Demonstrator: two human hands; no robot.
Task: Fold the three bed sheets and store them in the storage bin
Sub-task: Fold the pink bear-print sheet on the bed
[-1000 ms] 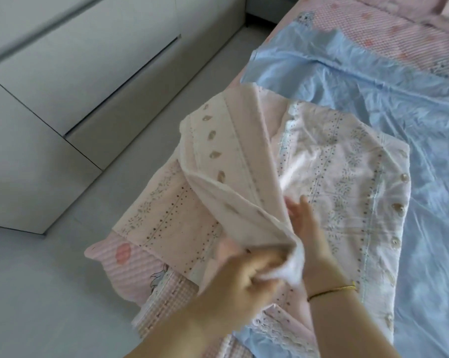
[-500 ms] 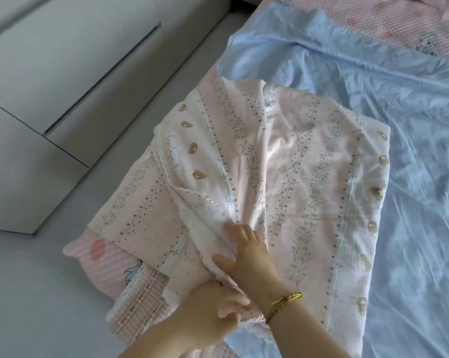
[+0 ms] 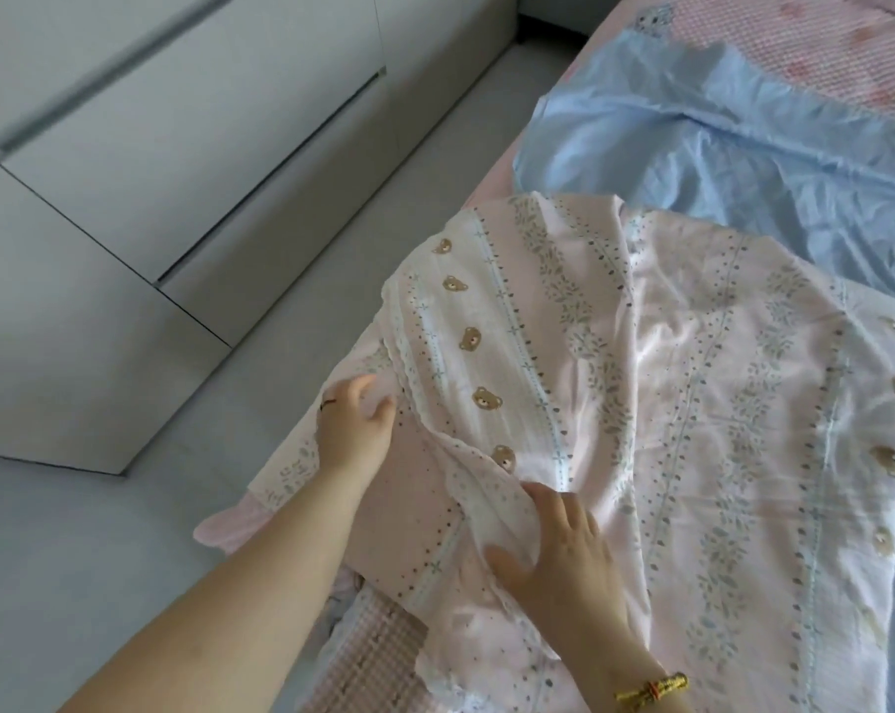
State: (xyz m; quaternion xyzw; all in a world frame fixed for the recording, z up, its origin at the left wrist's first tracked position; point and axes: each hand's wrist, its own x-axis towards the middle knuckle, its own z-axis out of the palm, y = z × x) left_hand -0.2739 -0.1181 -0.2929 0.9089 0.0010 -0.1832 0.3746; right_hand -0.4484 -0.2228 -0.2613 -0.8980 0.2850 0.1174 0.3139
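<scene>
Two hands work on the bed, and two sheets are in view. Nearest, the right hand (image 3: 558, 553), with one yellow cord bracelet (image 3: 652, 688) at its wrist, lies flat on the pink bear-print sheet (image 3: 718, 414). Its fingers are spread and nearly straight and its thumb is out to the side. It presses down a bunched ridge of a folded-over flap and grips nothing. Further left, the left hand (image 3: 353, 427), with one thin ring (image 3: 327, 403), rests palm down on the sheet's lower layer. Its fingers are loosely extended, their tips touching the flap's lace edge (image 3: 409, 373). Five bear motifs run in a row along that flap; more line the sheet's right border, too blurred to count. The pink sheet lies at the bed's near corner, over a pink checked quilt (image 3: 383, 645). Beyond it, a crumpled blue sheet (image 3: 743, 162) lies spread out, its near part under the pink sheet's far edge. White cabinets (image 3: 126, 146) stand across the grey floor (image 3: 75, 558).
</scene>
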